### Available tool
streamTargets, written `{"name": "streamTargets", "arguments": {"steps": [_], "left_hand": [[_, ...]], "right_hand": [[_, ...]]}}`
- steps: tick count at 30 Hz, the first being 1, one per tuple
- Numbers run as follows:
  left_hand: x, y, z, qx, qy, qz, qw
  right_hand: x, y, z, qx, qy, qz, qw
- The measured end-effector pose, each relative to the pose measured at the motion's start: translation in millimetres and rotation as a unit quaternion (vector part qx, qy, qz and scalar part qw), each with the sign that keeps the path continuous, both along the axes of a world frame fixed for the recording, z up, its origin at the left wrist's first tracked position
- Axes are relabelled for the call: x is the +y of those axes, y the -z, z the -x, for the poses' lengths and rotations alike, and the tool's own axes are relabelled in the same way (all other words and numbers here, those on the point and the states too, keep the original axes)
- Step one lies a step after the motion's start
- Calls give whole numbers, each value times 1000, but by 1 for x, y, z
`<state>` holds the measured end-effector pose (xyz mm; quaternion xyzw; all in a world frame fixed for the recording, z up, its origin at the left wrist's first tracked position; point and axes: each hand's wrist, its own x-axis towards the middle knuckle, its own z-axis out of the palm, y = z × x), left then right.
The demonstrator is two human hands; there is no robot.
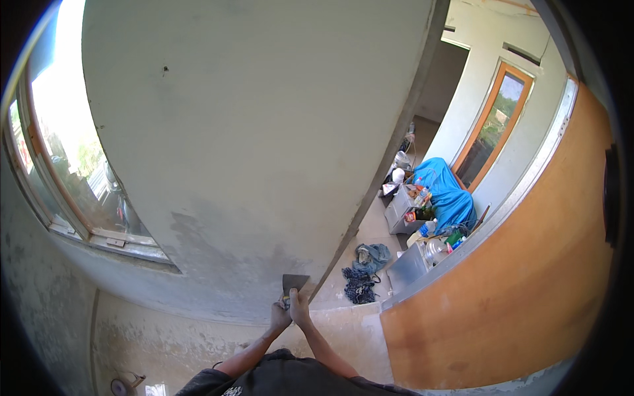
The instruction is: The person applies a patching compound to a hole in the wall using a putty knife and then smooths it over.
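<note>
A wide, dark flat-bladed scraper (295,282) is up against the lower part of the grey plastered wall (264,132), close to the wall's right edge. My left hand (280,317) is closed around its handle, where a bit of yellow shows. From the right, my right hand (299,306) closes on it too, just below the blade and beside the left hand. Fingers of both hands partly hide the handle. Darker, damp-looking grey patches spread across the wall left of the blade.
An orange-brown wooden door (502,264) stands at the right. Through the doorway lie dark crumpled clothes (363,277), a blue cloth (449,191) and boxes with bottles. A wood-framed window (86,198) is at the left. A small wheeled object (122,385) sits on the floor, lower left.
</note>
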<state>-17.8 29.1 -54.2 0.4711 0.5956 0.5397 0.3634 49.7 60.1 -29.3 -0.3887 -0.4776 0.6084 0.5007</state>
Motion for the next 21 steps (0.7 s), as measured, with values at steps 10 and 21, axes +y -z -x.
{"name": "streamTargets", "arguments": {"steps": [10,21], "left_hand": [[11,0,0,11,30,-7,999],[-7,3,-8,7,-12,56,998]], "right_hand": [[6,-21,-3,-13,8,-49,999],[-4,-4,-8,-28,-12,3,1000]]}}
